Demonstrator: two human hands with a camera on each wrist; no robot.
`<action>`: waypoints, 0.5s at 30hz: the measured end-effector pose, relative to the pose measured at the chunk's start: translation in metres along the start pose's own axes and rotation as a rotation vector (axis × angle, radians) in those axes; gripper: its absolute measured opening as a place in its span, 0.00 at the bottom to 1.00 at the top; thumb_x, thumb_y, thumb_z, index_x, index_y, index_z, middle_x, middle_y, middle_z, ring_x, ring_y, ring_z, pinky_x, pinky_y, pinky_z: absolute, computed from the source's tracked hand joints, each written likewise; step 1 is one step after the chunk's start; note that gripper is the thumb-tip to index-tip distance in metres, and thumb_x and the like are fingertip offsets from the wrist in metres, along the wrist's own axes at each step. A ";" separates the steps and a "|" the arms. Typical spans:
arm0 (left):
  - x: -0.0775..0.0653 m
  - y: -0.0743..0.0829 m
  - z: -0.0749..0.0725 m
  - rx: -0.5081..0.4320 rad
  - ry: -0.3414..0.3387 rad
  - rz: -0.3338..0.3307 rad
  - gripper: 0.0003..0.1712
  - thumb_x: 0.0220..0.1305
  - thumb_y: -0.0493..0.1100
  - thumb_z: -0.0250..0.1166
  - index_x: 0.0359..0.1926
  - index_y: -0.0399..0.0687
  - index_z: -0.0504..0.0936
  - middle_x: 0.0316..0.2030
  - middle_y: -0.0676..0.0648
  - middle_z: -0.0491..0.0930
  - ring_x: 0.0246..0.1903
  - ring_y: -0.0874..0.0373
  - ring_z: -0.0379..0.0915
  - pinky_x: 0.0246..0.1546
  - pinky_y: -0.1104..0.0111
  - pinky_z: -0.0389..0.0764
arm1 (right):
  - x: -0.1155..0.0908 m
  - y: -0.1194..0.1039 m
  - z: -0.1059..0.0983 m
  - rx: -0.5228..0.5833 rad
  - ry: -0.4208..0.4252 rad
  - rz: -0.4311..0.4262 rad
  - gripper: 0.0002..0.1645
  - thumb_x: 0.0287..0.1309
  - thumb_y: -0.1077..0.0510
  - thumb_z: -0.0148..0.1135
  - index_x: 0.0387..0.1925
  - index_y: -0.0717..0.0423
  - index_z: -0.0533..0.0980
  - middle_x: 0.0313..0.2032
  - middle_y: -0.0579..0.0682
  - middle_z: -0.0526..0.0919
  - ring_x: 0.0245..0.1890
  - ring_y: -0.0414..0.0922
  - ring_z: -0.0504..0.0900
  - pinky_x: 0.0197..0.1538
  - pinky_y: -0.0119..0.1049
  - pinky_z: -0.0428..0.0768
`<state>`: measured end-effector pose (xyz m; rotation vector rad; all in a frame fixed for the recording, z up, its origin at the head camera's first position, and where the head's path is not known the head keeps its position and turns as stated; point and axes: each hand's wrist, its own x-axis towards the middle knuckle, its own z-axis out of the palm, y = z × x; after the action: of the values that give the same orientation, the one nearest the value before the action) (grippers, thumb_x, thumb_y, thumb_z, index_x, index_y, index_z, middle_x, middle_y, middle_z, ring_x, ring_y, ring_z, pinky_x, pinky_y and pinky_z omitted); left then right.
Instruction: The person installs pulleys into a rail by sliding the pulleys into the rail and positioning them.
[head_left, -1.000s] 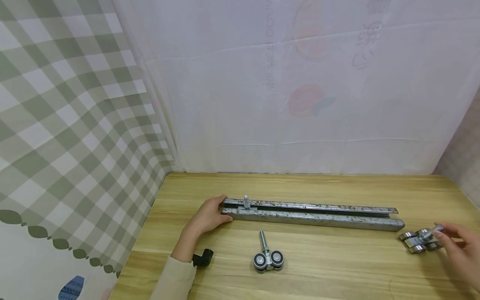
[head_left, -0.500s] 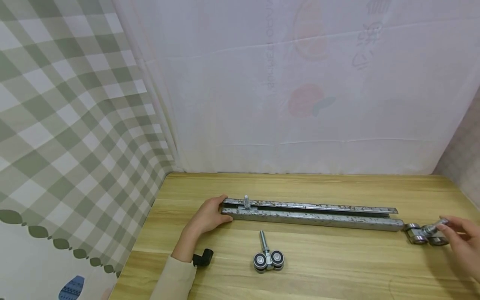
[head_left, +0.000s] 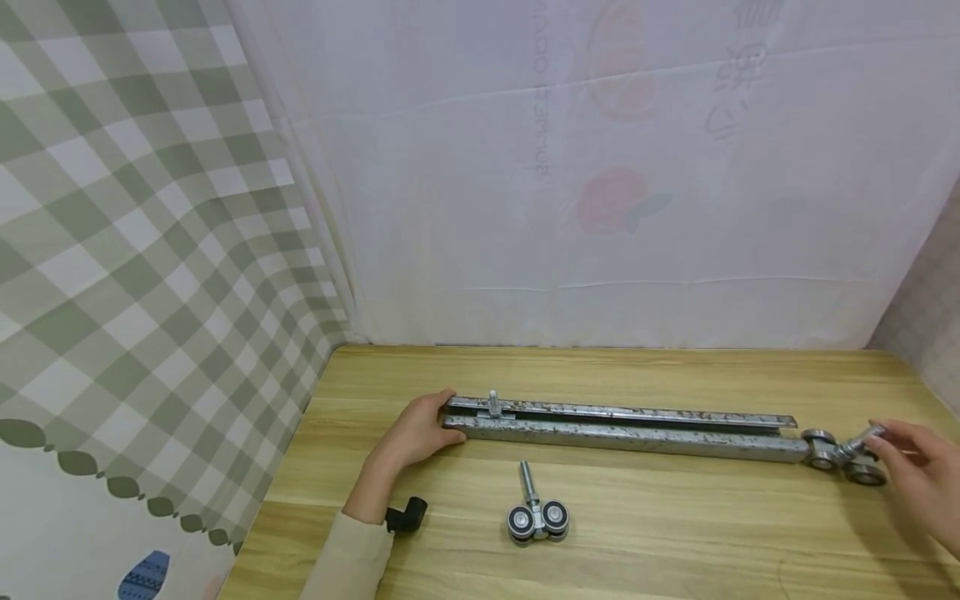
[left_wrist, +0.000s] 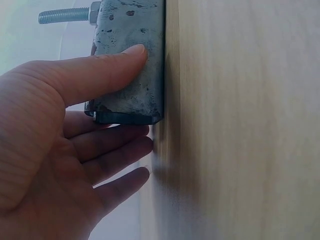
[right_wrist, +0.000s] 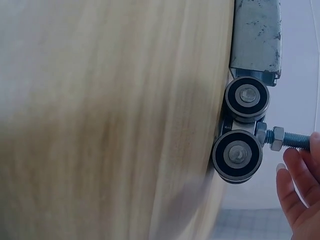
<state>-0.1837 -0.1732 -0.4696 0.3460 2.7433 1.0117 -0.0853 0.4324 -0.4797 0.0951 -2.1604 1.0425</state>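
Observation:
A worn steel channel track [head_left: 630, 431] lies across the table with its slot facing up. My left hand [head_left: 415, 431] grips its left end, thumb along the near wall and fingers at the far side. Close to that hand, a bolt [head_left: 493, 404] stands up out of the slot. At the track's right end, my right hand [head_left: 917, 471] pinches the threaded bolt of a roller trolley [right_wrist: 242, 127]. The trolley's leading wheels sit right at the track's open end, and its bolt leans toward my hand. A second roller trolley [head_left: 537, 521] lies on the table in front of the track.
A black elbow-shaped piece [head_left: 407, 515] lies beside my left forearm. The wooden table [head_left: 660, 533] ends at a white cloth [head_left: 480, 183] behind and a green checked cloth [head_left: 172, 275] at the left.
My right hand has brought the trolley up and back to the track's right end, its front wheels now lined up with the opening. The left hand and track have stayed put.

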 end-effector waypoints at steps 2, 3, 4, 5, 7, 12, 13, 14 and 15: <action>-0.001 0.000 0.000 -0.001 -0.001 0.003 0.45 0.61 0.43 0.79 0.74 0.33 0.70 0.70 0.35 0.73 0.70 0.40 0.68 0.70 0.48 0.72 | 0.001 0.001 0.002 0.012 0.000 -0.008 0.30 0.73 0.67 0.61 0.45 0.18 0.74 0.40 0.10 0.76 0.37 0.10 0.73 0.36 0.07 0.68; -0.001 0.000 0.000 -0.002 -0.001 0.005 0.45 0.61 0.43 0.79 0.74 0.33 0.70 0.70 0.35 0.73 0.70 0.40 0.68 0.69 0.48 0.72 | 0.001 0.001 0.002 0.020 -0.001 -0.009 0.29 0.74 0.65 0.61 0.45 0.18 0.75 0.40 0.10 0.76 0.37 0.11 0.73 0.35 0.07 0.67; -0.001 0.000 -0.001 -0.002 0.000 0.007 0.45 0.61 0.43 0.79 0.74 0.33 0.70 0.70 0.34 0.73 0.70 0.40 0.69 0.69 0.48 0.72 | 0.002 0.001 0.003 0.023 -0.003 -0.013 0.26 0.74 0.63 0.61 0.45 0.18 0.74 0.40 0.10 0.76 0.37 0.11 0.73 0.36 0.07 0.68; -0.002 0.000 -0.001 -0.003 0.000 0.007 0.45 0.61 0.43 0.79 0.74 0.33 0.70 0.69 0.34 0.73 0.70 0.40 0.69 0.69 0.48 0.73 | 0.003 0.002 0.003 0.022 -0.006 -0.020 0.24 0.74 0.60 0.61 0.46 0.19 0.74 0.41 0.10 0.76 0.37 0.11 0.73 0.36 0.07 0.68; -0.002 0.000 -0.001 -0.002 0.000 0.005 0.46 0.61 0.44 0.79 0.74 0.33 0.70 0.69 0.34 0.73 0.70 0.40 0.69 0.69 0.48 0.73 | 0.005 0.002 0.003 0.028 -0.013 -0.036 0.18 0.72 0.55 0.62 0.46 0.20 0.75 0.41 0.11 0.76 0.38 0.11 0.73 0.37 0.07 0.68; 0.000 -0.001 0.000 0.001 0.000 -0.002 0.46 0.61 0.44 0.79 0.75 0.34 0.70 0.70 0.35 0.73 0.70 0.40 0.68 0.69 0.49 0.72 | 0.009 0.004 0.004 0.023 -0.042 -0.064 0.17 0.72 0.55 0.61 0.46 0.21 0.75 0.41 0.10 0.76 0.39 0.11 0.72 0.38 0.07 0.69; 0.000 -0.001 0.000 0.000 0.000 -0.003 0.46 0.61 0.44 0.79 0.75 0.34 0.69 0.70 0.35 0.72 0.71 0.40 0.68 0.70 0.49 0.72 | 0.009 0.004 0.004 0.020 -0.047 -0.062 0.19 0.73 0.57 0.61 0.46 0.21 0.75 0.41 0.10 0.75 0.39 0.11 0.72 0.38 0.07 0.69; 0.000 -0.001 0.000 0.000 -0.001 -0.004 0.46 0.61 0.44 0.79 0.75 0.34 0.69 0.71 0.35 0.72 0.71 0.40 0.67 0.70 0.49 0.72 | 0.009 0.003 0.004 0.014 -0.051 -0.058 0.23 0.74 0.61 0.60 0.46 0.21 0.75 0.41 0.10 0.75 0.39 0.11 0.72 0.39 0.07 0.69; 0.000 -0.001 0.000 0.000 -0.001 -0.005 0.46 0.61 0.44 0.79 0.75 0.34 0.69 0.71 0.35 0.72 0.71 0.40 0.67 0.70 0.49 0.71 | 0.009 0.003 0.005 -0.002 -0.054 -0.054 0.22 0.74 0.65 0.60 0.43 0.26 0.78 0.41 0.10 0.74 0.39 0.11 0.72 0.39 0.06 0.69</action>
<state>-0.1839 -0.1741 -0.4705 0.3400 2.7417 1.0100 -0.0963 0.4330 -0.4778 0.1812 -2.1950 1.0179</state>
